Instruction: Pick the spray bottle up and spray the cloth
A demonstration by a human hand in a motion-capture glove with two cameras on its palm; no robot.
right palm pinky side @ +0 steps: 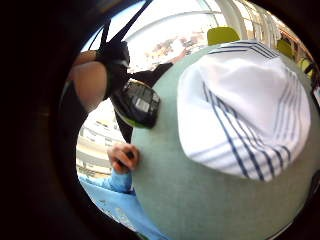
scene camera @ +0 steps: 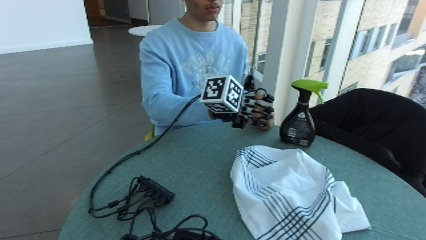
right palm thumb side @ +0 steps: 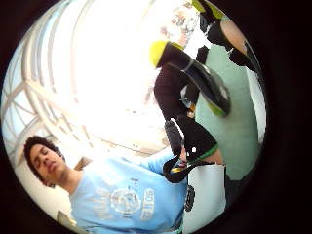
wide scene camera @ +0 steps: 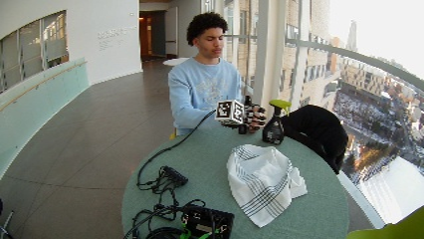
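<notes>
A dark spray bottle (scene camera: 298, 125) with a lime-green trigger stands upright near the far edge of the round green table (scene camera: 193, 165). My gloved right hand (scene camera: 256, 111) hovers above the table just beside it, a small gap away. Its fingers are loosely bent and hold nothing. The little finger side palm view shows the bottle (right palm pinky side: 140, 104) close by, next to a fingertip (right palm pinky side: 90, 82). The thumb side palm view shows the bottle (right palm thumb side: 204, 85) too. A white cloth (scene camera: 293, 195) with dark stripes lies crumpled on the table, nearer the front than the bottle, and also appears as the cloth (right palm pinky side: 245, 110).
Black cables and a small black box (scene camera: 153, 192) lie on the table's front left. A black jacket (scene camera: 373, 120) hangs over a chair behind the bottle. The person's bare left hand (right palm pinky side: 122, 157) rests at the table's far edge.
</notes>
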